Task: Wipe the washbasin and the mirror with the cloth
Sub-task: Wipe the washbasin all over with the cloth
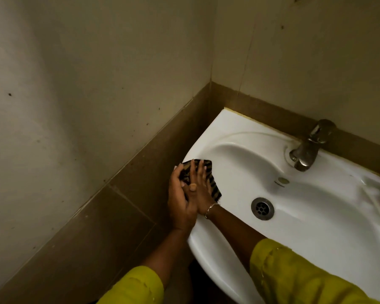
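A white washbasin fills the right half of the view, mounted against the back wall. A dark striped cloth lies on its left rim. My right hand presses flat on the cloth with fingers spread. My left hand grips the cloth and the rim from the outer left side, touching my right hand. No mirror is in view.
A metal tap stands at the basin's back edge, and a round metal drain sits in the bowl. A wet patch shines on the right side. Brown tiles line the corner walls to the left.
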